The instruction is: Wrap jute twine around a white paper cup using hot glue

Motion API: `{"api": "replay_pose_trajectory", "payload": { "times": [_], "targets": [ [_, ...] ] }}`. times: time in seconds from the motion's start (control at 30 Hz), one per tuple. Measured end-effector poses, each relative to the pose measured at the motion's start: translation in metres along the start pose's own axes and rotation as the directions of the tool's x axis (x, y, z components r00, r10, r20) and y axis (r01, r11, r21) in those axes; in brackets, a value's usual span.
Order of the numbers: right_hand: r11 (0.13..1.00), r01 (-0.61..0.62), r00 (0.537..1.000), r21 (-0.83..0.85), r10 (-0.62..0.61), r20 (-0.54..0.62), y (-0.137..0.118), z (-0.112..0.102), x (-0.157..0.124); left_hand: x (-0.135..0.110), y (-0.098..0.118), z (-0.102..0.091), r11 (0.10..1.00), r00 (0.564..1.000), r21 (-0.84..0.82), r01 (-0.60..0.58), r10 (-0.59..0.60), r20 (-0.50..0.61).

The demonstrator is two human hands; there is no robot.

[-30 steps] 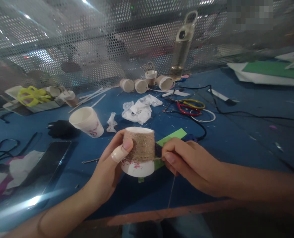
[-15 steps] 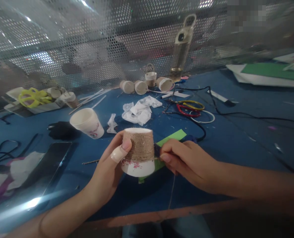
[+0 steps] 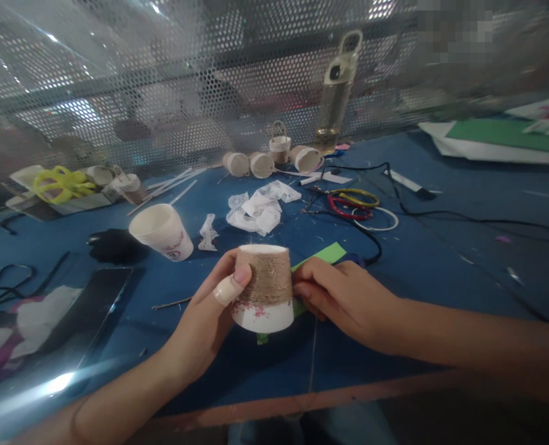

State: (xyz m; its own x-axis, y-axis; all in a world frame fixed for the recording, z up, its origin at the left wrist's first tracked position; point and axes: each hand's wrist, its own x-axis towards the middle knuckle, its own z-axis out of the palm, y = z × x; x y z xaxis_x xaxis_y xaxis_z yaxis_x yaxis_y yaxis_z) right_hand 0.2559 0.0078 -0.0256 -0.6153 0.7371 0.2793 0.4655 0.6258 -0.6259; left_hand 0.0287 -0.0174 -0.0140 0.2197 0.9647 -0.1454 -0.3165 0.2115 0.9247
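A paper cup (image 3: pixel 264 318) stands upside down in the air above the table, tan twine (image 3: pixel 269 275) wound round most of its side. Below the twine a white band with pink flowers shows. My left hand (image 3: pixel 213 303) grips the cup from the left, its bandaged thumb on the twine. Close against the cup's right side, my right hand (image 3: pixel 334 293) is closed with fingers pinched on the twine, and a loose strand (image 3: pixel 312 358) hangs from it past the table edge. Green paper (image 3: pixel 327 253) lies behind that hand.
Stacked paper cups (image 3: pixel 163 232) lean at left, beside a black object (image 3: pixel 110 246). White lace (image 3: pixel 255 210) lies behind the cup. Farther back are several twine-wrapped cups (image 3: pixel 261 165), a bottle (image 3: pixel 336 93), scissors (image 3: pixel 355 204) and a black cable (image 3: pixel 464 216). A dark phone-like panel (image 3: pixel 84 315) lies left.
The cup and my left hand have shifted slightly right. My right hand has come closer against the cup's side, and the hanging strand has swung a little left.
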Motion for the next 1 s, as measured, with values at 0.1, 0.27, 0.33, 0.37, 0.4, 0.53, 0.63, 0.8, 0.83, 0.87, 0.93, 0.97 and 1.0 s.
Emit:
{"api": "replay_pose_trajectory", "payload": {
  "times": [0.1,0.27,0.33,0.37,0.4,0.53,0.63,0.8,0.83,0.87,0.93,0.97,1.0],
  "targets": [
    [1.000,0.011,1.000,-0.014,-0.012,-0.003,0.0005,0.0001,0.0000,-0.0007,-0.0007,0.0016,0.999,0.999,0.020,0.031,-0.031,0.015],
    [0.998,0.060,0.998,-0.036,-0.060,-0.013,0.0002,0.0000,-0.0002,-0.0046,-0.0013,-0.0012,0.992,0.995,0.121,0.044,-0.055,0.085],
    [0.996,0.073,0.997,-0.050,-0.074,-0.017,0.0000,-0.0004,-0.0002,-0.0050,-0.0001,-0.0022,0.986,0.994,0.161,0.042,-0.058,0.097],
    [0.995,0.079,0.997,-0.059,-0.080,-0.019,-0.0001,-0.0007,-0.0002,-0.0049,0.0007,-0.0024,0.985,0.994,0.169,0.043,-0.059,0.094],
    [0.994,0.086,0.996,-0.070,-0.088,-0.022,-0.0001,-0.0009,-0.0003,-0.0045,0.0015,-0.0022,0.984,0.994,0.170,0.045,-0.061,0.087],
    [0.985,0.126,0.991,-0.122,-0.131,-0.033,0.0007,-0.0011,-0.0012,-0.0033,0.0026,-0.0010,0.983,0.997,0.178,0.044,-0.055,0.056],
    [0.974,0.164,0.984,-0.158,-0.173,-0.044,0.0021,-0.0008,-0.0016,-0.0029,0.0019,-0.0011,0.983,0.999,0.183,0.034,-0.038,0.020],
    [0.954,0.231,0.967,-0.189,-0.247,-0.064,0.0034,-0.0004,-0.0016,-0.0023,0.0019,-0.0026,0.981,0.999,0.186,0.047,-0.051,0.017],
    [0.951,0.240,0.964,-0.194,-0.258,-0.068,0.0033,-0.0005,-0.0017,-0.0022,0.0022,-0.0027,0.981,0.999,0.188,0.045,-0.049,0.018],
    [0.948,0.249,0.961,-0.199,-0.268,-0.072,0.0030,-0.0006,-0.0019,-0.0022,0.0026,-0.0027,0.981,0.999,0.190,0.042,-0.046,0.021],
    [0.943,0.259,0.957,-0.210,-0.280,-0.076,0.0023,-0.0010,-0.0022,-0.0024,0.0035,-0.0022,0.980,0.999,0.193,0.036,-0.041,0.024],
    [0.941,0.260,0.956,-0.215,-0.282,-0.076,0.0020,-0.0011,-0.0022,-0.0026,0.0040,-0.0017,0.981,0.999,0.190,0.036,-0.042,0.029],
    [0.940,0.261,0.956,-0.218,-0.283,-0.077,0.0017,-0.0011,-0.0022,-0.0028,0.0045,-0.0011,0.982,0.998,0.184,0.042,-0.049,0.034]
  ]
}}
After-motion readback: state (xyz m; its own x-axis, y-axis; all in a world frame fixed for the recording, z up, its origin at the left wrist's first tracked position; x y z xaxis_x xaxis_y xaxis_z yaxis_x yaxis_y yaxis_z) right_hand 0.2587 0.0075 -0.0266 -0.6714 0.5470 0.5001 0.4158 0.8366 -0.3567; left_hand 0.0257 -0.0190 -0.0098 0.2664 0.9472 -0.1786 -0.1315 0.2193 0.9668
